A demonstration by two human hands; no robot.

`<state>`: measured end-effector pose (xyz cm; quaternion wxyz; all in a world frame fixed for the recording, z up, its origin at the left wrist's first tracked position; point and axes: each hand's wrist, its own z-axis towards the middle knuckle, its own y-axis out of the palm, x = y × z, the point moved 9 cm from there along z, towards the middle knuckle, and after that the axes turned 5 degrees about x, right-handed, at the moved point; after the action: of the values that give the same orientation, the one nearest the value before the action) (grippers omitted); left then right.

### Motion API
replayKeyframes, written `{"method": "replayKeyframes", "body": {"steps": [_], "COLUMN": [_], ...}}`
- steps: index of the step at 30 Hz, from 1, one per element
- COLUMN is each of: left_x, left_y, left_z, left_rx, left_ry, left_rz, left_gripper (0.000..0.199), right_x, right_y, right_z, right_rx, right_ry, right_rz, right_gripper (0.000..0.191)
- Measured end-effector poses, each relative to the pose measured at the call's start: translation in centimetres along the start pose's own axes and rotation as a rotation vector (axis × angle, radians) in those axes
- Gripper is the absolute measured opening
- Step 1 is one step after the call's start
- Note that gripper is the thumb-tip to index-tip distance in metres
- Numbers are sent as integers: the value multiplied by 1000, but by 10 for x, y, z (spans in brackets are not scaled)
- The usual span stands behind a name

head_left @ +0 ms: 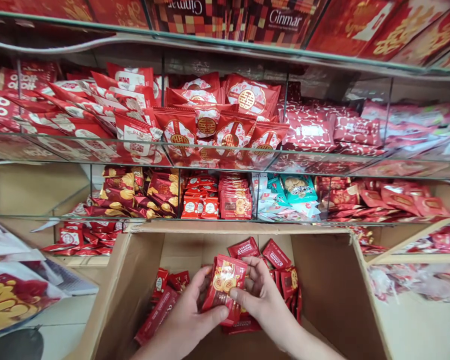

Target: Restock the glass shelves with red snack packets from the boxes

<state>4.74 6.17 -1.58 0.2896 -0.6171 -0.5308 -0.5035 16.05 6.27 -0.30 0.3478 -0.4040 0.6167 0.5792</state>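
Glass shelves [225, 42] crowded with wrapped snacks fill the background, head view. Below them, an open cardboard box [330, 300].

Left hand [193, 312] and right hand [262, 302]: both over the box, fingers curled and clamped around a red biscuit packet [225, 282], thumbs on its front. Possibly more than one packet held; fingers hide the back.

Progress, judged: held packet lifted from the rest; many loose red packets [277, 255] remain in the box, out of hand.

Shelf compartment behind box: caramel-almond packets [237, 200] in a neat stack, similar print, beside red-and-white packets [200, 202]. Compartment to the right: teal packets [299, 188]. Compartment to the left: maroon-and-gold packets [122, 192].
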Motion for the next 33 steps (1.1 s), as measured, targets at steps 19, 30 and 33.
{"method": "replayKeyframes", "body": {"steps": [19, 30, 33], "left_x": [-31, -19, -31], "left_y": [11, -3, 1], "left_z": [-8, -14, -12], "left_rx": [-81, 31, -9], "left_ry": [-255, -223, -240], "left_rz": [-601, -623, -569], "left_gripper": [24, 17, 22], "right_x": [14, -149, -137], "right_y": [8, 55, 75], "right_z": [-5, -11, 59], "right_rx": [-27, -133, -258], "right_ry": [-98, -1161, -1109], "right_rz": [-162, -1339, -1844], "right_gripper": [34, 45, 34]}}
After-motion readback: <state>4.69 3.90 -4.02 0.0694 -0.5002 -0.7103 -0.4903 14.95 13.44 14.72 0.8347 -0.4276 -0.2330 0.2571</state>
